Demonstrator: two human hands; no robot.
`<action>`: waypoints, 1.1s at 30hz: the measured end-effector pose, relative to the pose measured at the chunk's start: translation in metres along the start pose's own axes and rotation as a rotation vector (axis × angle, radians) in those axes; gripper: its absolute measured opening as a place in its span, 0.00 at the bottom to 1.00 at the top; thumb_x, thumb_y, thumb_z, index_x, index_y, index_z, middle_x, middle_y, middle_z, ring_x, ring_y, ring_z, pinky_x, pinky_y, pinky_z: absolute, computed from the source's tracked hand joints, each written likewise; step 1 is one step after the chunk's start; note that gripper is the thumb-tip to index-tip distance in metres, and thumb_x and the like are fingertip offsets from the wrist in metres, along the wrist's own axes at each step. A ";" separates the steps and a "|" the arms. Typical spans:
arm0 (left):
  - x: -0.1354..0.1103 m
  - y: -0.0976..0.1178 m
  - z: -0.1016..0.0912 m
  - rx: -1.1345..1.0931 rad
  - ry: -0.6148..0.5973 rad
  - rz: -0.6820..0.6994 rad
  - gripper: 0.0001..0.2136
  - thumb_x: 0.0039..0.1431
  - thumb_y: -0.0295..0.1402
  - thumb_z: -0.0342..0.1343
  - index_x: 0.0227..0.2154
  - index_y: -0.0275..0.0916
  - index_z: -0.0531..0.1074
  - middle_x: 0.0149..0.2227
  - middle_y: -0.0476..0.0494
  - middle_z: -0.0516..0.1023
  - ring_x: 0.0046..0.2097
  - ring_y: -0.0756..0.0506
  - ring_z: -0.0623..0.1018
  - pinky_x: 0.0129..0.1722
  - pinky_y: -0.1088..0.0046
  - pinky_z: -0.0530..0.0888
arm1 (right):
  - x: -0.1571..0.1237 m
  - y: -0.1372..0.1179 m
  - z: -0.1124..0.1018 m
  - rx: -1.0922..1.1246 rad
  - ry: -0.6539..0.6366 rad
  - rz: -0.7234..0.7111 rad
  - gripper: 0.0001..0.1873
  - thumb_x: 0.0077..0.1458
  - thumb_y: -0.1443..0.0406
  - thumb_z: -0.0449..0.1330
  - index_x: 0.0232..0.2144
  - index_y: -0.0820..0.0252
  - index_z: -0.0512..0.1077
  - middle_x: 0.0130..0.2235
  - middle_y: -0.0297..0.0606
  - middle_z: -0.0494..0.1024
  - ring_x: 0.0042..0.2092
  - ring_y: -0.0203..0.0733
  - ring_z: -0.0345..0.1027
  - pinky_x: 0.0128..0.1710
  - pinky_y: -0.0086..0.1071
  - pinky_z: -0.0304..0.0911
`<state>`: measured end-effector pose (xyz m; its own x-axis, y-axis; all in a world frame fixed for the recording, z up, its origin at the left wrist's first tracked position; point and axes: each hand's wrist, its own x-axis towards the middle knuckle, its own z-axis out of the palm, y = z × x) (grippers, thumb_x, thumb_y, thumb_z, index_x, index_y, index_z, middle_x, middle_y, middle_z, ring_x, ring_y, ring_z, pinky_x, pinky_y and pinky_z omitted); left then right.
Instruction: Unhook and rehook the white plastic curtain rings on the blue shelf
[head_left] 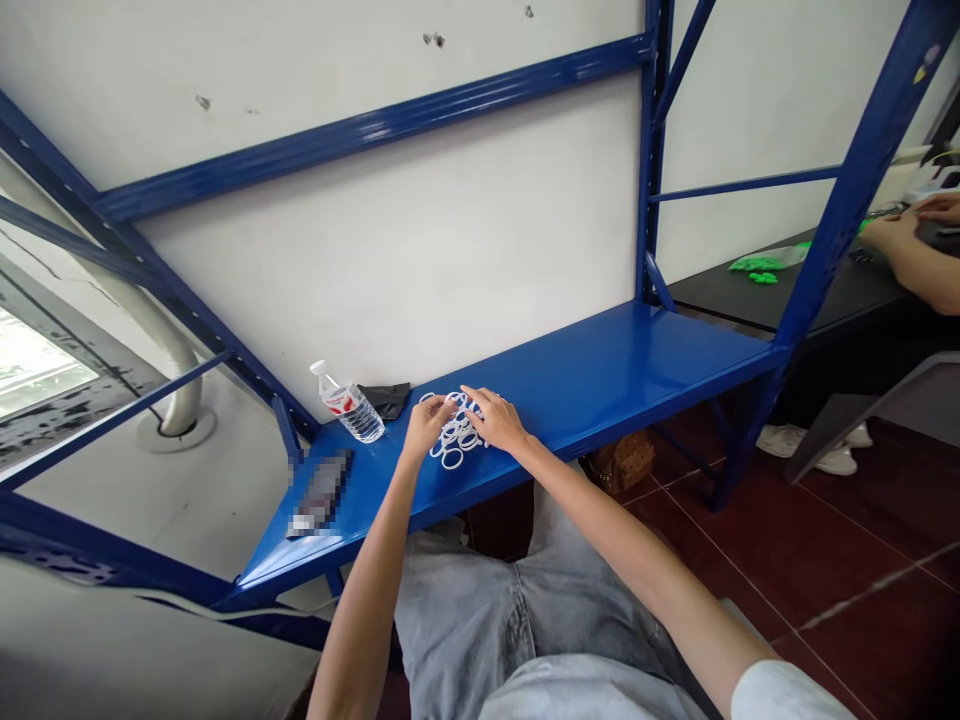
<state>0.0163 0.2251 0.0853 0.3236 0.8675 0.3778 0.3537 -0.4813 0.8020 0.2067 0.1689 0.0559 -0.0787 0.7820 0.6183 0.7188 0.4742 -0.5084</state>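
Note:
A loose pile of white rings (452,458) lies on the blue metal shelf (600,355) in front of me. My left hand (426,428) is at the pile's left side, its thumb and fingers pinched on what looks like a white ring. From the right, my right hand (496,418) reaches over the pile with its fingers stretched out and the thumb apart. Its fingertips come close to the ring at my left fingertips; whether they touch it is too small to tell. Both hands cover part of the pile.
Left of the pile, a water bottle (351,405) leans beside a black pouch (386,400). Nearer the front lies a blurred dark object (322,495). Blue posts frame the shelf. At far right, another person's arm (915,255) rests over a black table (840,290) with green pieces (763,277).

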 end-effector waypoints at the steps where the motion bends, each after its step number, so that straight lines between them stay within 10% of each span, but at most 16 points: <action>1: -0.001 0.002 0.007 -0.039 -0.033 0.002 0.25 0.59 0.57 0.61 0.38 0.36 0.80 0.36 0.38 0.84 0.38 0.41 0.83 0.39 0.67 0.78 | 0.000 0.000 0.000 -0.006 0.004 0.002 0.27 0.72 0.60 0.56 0.70 0.52 0.64 0.59 0.44 0.77 0.58 0.48 0.73 0.55 0.36 0.70; 7: -0.012 -0.007 0.024 -0.216 0.047 -0.071 0.29 0.54 0.61 0.62 0.38 0.36 0.80 0.35 0.39 0.83 0.34 0.43 0.82 0.38 0.66 0.80 | 0.000 0.003 0.001 -0.032 0.041 0.021 0.24 0.72 0.53 0.58 0.66 0.51 0.70 0.62 0.45 0.74 0.59 0.49 0.72 0.52 0.34 0.71; 27: -0.039 -0.027 -0.018 -0.035 0.552 -0.128 0.23 0.63 0.50 0.53 0.43 0.34 0.81 0.30 0.43 0.81 0.28 0.46 0.78 0.30 0.71 0.75 | 0.000 0.001 -0.002 0.012 0.010 0.029 0.17 0.71 0.69 0.52 0.48 0.52 0.80 0.48 0.37 0.84 0.45 0.41 0.78 0.44 0.29 0.69; 33: -0.048 -0.039 -0.042 0.362 0.447 -0.207 0.18 0.64 0.43 0.55 0.49 0.40 0.81 0.38 0.39 0.85 0.39 0.39 0.83 0.41 0.66 0.76 | 0.002 0.006 0.001 0.026 0.029 0.023 0.17 0.70 0.67 0.53 0.49 0.53 0.82 0.50 0.37 0.85 0.50 0.43 0.79 0.52 0.32 0.70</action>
<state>-0.0499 0.2077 0.0550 -0.1554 0.8785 0.4517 0.6709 -0.2417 0.7010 0.2097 0.1738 0.0536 -0.0420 0.7811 0.6229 0.7018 0.4669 -0.5381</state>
